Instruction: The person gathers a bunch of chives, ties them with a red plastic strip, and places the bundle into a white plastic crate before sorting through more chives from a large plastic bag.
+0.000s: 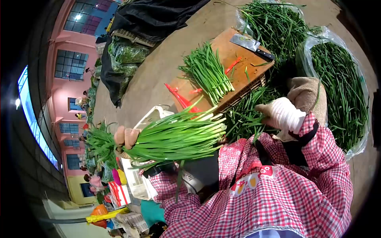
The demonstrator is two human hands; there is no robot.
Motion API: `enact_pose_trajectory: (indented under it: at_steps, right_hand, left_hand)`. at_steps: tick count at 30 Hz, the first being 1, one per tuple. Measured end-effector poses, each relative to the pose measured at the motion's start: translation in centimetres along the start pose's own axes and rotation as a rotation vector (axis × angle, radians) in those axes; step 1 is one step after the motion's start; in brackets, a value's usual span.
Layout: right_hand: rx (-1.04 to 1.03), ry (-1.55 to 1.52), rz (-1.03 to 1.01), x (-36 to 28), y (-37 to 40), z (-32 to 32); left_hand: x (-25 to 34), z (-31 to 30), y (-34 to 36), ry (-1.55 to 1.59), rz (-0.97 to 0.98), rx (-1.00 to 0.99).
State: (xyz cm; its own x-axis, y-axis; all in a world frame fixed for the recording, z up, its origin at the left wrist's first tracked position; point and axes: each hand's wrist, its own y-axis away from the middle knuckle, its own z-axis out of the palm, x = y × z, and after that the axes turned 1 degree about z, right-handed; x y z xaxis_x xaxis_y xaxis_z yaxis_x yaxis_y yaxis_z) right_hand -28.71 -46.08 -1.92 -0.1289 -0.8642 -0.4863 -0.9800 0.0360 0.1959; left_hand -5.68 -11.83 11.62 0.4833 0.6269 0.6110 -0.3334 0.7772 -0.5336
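A thick bunch of garlic chives point(178, 133) lies sideways in my left hand point(126, 139), whose tan-gloved fingers wrap round the leafy end. The pale stem ends point right, beside a wooden board point(254, 73). My right hand point(281, 115), gloved with white wrapping round it, is over loose green leaves point(248, 115). Its fingers are drawn together; whether they pinch a leaf is hidden. On the board rest a second bunch of chives point(209, 73), red ties point(178, 96) and a cleaver point(252, 45) with a black handle.
Plastic bags of loose chives point(337, 79) stand at the right, with another heap point(274, 23) beyond the board. A tan cloth point(311, 95) lies by my right hand. Black sheeting point(154, 20) covers bagged greens point(125, 53). A white crate point(137, 180) stands at the left.
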Motion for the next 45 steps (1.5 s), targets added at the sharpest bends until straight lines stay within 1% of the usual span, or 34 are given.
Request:
enact_pose_trajectory:
  at_steps: [1,2,4,5,6,8,10,12,13,14,16,18,19,20,21,22,24,25,26,27,28,29,30,32,33,34,36,37,39,40,42,43,44,45]
  right_hand:
    - [0.101,-0.184,-0.107,-0.9,0.3,-0.3]
    - [0.204,-0.368,-0.213,-1.9,0.4,-0.5]
    - [0.289,-0.541,-0.287,-5.3,0.9,-3.1]
    - [0.313,-0.584,-0.326,-6.4,0.4,-3.2]
    - [0.337,-0.626,-0.364,-7.4,-0.1,-3.0]
    - [0.425,-0.509,-0.438,-8.9,-1.1,-2.5]
    - [0.455,-0.309,-0.484,-9.3,-1.9,-1.2]
    - [0.565,-0.384,-0.541,-9.0,-2.2,-0.3]
    - [0.626,-0.456,-0.558,-8.8,-2.0,0.0]
    - [0.688,-0.528,-0.571,-8.6,-1.9,0.3]
    - [0.662,-0.577,-0.564,-8.2,-1.3,0.1]
    - [0.650,-0.667,-0.583,-8.2,-0.9,0.3]
    - [0.481,-0.849,-0.532,-8.3,-0.4,0.2]
    - [0.169,-0.921,-0.448,-7.8,0.1,-0.5]
    - [0.038,-0.995,-0.475,-7.3,0.1,-0.5]
    - [-0.095,-1.066,-0.501,-6.7,0.2,-0.3]
    - [-0.240,-1.000,-0.457,-5.1,0.7,-0.8]
    - [-0.234,-0.939,-0.438,-4.0,0.8,-0.6]
    - [-0.228,-0.876,-0.421,-2.9,1.0,-0.3]
    - [-0.242,-0.695,-0.366,-1.6,1.0,-0.2]
    - [-0.253,-0.513,-0.311,-0.3,1.0,0.0]
    - [-0.222,-0.125,-0.252,0.9,0.6,1.1]
    - [-0.310,0.136,-0.089,0.7,0.2,0.6]
    - [-0.068,-0.121,-0.100,0.3,0.8,-0.8]
    - [0.023,-0.329,-0.227,0.1,0.5,-1.1]
    - [0.124,-0.440,-0.345,-0.3,0.4,-1.4]
    - [0.142,-0.559,-0.432,-2.2,-0.7,-2.4]
    - [0.088,-0.601,-0.466,-3.1,-1.2,-2.9]
    - [-0.039,-0.637,-0.481,-4.6,-2.2,-3.4]
    - [0.005,-0.729,-0.579,-4.8,-2.9,-2.6]
    - [-0.344,-0.858,-0.367,-5.5,-3.6,-3.4]
    - [-0.402,-0.904,-0.354,-5.1,-4.2,-2.9]
    - [-0.356,-0.979,-0.453,-5.1,-4.3,-3.0]
    - [-0.268,-0.922,-0.480,-5.3,-4.5,-2.7]
  left_hand:
    - [0.4,0.5,-0.4,-0.033,-0.073,-0.018]
    - [0.3,0.5,-0.7,-0.048,-0.074,-0.061]
    - [-0.3,0.5,-1.6,-0.080,-0.076,-0.151]
    - [-0.8,1.7,-1.8,-0.104,-0.092,-0.085]
    - [-0.8,1.5,-2.0,-0.117,-0.090,-0.132]
    - [-1.0,0.9,-2.8,-0.143,-0.081,-0.229]
    - [-0.9,0.4,-3.0,-0.140,-0.075,-0.265]
    - [-0.9,0.3,-3.2,-0.142,-0.063,-0.294]
    - [-1.3,0.5,-4.1,-0.144,-0.080,-0.372]
    - [-1.4,0.7,-3.7,-0.151,-0.067,-0.325]
    - [-1.7,1.2,-2.9,-0.162,-0.044,-0.234]
    - [-2.7,1.0,-3.1,-0.126,0.042,-0.225]
    - [-3.2,0.9,-3.1,-0.110,0.085,-0.221]
    - [-3.4,0.8,-3.1,-0.095,0.128,-0.214]
    - [-2.7,0.7,-2.7,-0.111,0.104,-0.187]
    - [-2.1,0.1,-2.5,-0.103,0.091,-0.224]
    - [-1.3,-0.9,-2.0,-0.085,0.067,-0.294]
    - [-1.8,0.2,-2.1,-0.091,0.057,-0.202]
    - [-1.3,-0.1,-1.9,-0.085,-0.006,-0.263]
    - [-0.1,-0.8,-1.7,-0.080,-0.069,-0.326]
    - [0.5,-1.1,-1.2,-0.074,-0.102,-0.327]
    - [1.1,-1.4,-0.8,-0.068,-0.135,-0.328]
    - [1.3,-1.2,-0.9,-0.062,-0.168,-0.328]
    - [1.0,-1.2,-1.0,-0.029,-0.163,-0.313]
    - [0.5,-0.9,-1.5,-0.013,-0.152,-0.317]
    - [0.1,-0.6,-1.9,0.003,-0.141,-0.320]
    - [-0.8,0.1,-3.5,-0.028,-0.178,-0.365]
    - [-1.0,-0.8,-4.1,0.019,-0.086,-0.473]
    - [-1.3,-0.1,-4.1,0.033,-0.109,-0.423]
    - [-1.7,0.5,-4.3,0.041,-0.120,-0.396]
    - [-2.0,0.8,-5.3,0.042,-0.113,-0.484]
    - [-2.1,0.9,-5.6,0.039,-0.121,-0.520]
    - [-2.1,1.0,-5.7,0.036,-0.129,-0.556]
    - [-2.2,0.9,-5.7,0.033,-0.136,-0.578]
